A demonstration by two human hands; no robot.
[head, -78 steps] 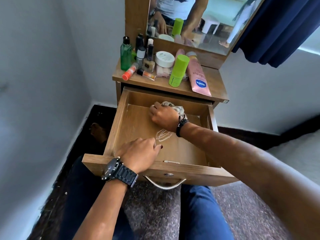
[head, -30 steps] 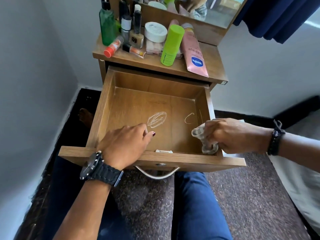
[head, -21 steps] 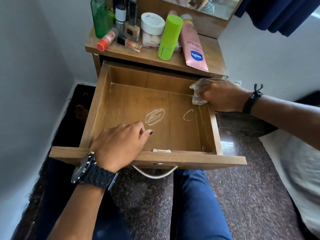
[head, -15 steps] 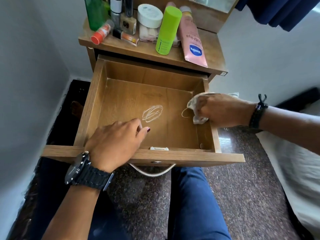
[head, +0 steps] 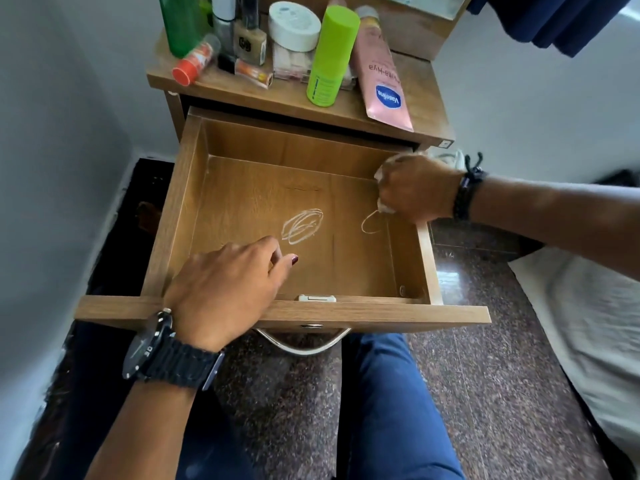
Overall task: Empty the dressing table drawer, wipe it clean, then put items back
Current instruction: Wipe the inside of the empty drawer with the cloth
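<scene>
The left hand [head: 225,289] rests over the front left edge of the pulled-out drawer [head: 180,216], fingers loosely curled inside it and holding nothing; a black watch [head: 166,351] sits on that wrist. On the drawer floor are two white scribbles [head: 302,226], one near the middle and one toward the right wall. On the counter [head: 426,95] behind the drawer stand a green bottle [head: 178,22], a small orange-capped tube [head: 194,62] lying at the left front corner, a white jar [head: 294,24], a lime-green bottle [head: 330,57] and a pink Vaseline tube [head: 382,71]. The right hand [head: 417,188] is clamped on a pale cloth [head: 381,174], seemingly pressed against the drawer's right wall near its back corner.
</scene>
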